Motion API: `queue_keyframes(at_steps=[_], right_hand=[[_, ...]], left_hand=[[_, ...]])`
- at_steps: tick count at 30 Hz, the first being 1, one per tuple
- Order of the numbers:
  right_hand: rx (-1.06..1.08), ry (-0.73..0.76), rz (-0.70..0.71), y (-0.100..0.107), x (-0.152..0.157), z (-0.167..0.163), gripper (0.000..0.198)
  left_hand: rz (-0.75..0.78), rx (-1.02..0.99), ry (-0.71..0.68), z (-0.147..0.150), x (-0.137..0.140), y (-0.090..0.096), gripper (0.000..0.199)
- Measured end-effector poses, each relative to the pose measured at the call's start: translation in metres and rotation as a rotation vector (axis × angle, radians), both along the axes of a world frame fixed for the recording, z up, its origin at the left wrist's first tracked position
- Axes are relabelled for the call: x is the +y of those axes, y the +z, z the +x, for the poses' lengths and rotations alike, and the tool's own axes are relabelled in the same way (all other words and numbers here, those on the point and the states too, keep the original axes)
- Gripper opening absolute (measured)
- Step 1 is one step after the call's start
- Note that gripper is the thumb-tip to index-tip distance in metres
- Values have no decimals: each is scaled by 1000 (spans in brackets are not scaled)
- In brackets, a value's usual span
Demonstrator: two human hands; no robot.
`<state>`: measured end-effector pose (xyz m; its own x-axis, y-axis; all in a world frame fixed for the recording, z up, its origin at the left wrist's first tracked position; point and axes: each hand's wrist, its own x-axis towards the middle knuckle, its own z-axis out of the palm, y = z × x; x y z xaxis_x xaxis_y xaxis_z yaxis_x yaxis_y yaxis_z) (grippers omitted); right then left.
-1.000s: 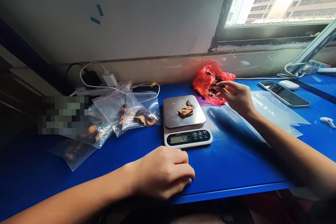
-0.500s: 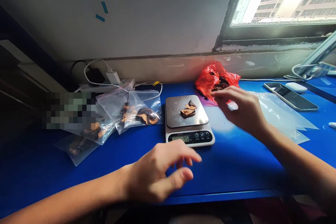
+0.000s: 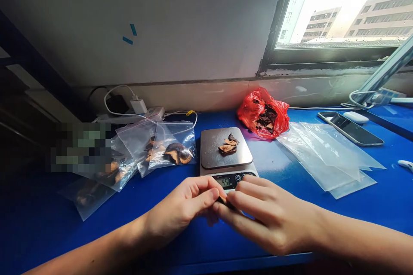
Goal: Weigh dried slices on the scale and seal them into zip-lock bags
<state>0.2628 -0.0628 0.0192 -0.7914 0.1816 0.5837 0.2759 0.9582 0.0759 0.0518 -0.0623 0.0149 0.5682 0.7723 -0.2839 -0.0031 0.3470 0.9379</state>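
In front of the kitchen scale (image 3: 211, 150), my left hand (image 3: 180, 208) and my right hand (image 3: 271, 212) meet, fingers closed on one small piece of dried peel (image 3: 222, 199). Only a bit of it shows between the fingertips; it is dark outside and tan inside. Several similar pieces, a small cluster of dried peel (image 3: 227, 149), lie on the scale's metal plate. The display (image 3: 223, 181) reads about 4.5, and my hands partly cover the control panel.
Behind the scale, to the right, stands an open red plastic bag (image 3: 282, 120) of dark peel. Filled zip bags (image 3: 155, 131) overlap at left. Flat clear bags (image 3: 325, 165), a phone (image 3: 351, 129) and a white case (image 3: 355, 116) lie on the right of the blue table (image 3: 274, 163).
My right hand has come back from the red bag toward me and met my left hand. Both now grip a piece of peel. The pieces on the scale look the same.
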Motion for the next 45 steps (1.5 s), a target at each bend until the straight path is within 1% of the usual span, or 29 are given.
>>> queue_keyframes(at_steps=[5,11,16,23,28,33,36,38,40,43,45], right_hand=[[7,31,-140,-2,-3,-2,28],[-26,51,-291,-2,-3,-2,38],[4,36,-288,-4,-3,-3,39],[59,80,-261,-9,-2,-1,39],[28,68,-265,-9,-2,-1,42],[-79,86,-343,-8,-2,0,47],[-90,73,-384,-8,-2,1,49],[-107,78,-406,-8,-2,1,46],[-135,100,-410,-8,-3,0,40],[-164,142,-375,-6,-6,-1,28],[-154,158,-345,-4,-8,-2,30]], left_hand=[[10,28,-40,-1,3,-5,46],[33,-3,-76,0,4,-7,44],[52,-6,-79,1,4,-6,46],[11,-27,-60,1,3,-8,44],[17,15,-68,1,3,-7,45],[57,82,-84,0,6,-6,44],[87,105,-103,-1,6,-4,46],[103,135,-119,-1,5,-2,47],[128,172,-141,-1,4,2,48],[199,236,-193,0,1,7,42],[243,256,-226,-1,1,11,37]])
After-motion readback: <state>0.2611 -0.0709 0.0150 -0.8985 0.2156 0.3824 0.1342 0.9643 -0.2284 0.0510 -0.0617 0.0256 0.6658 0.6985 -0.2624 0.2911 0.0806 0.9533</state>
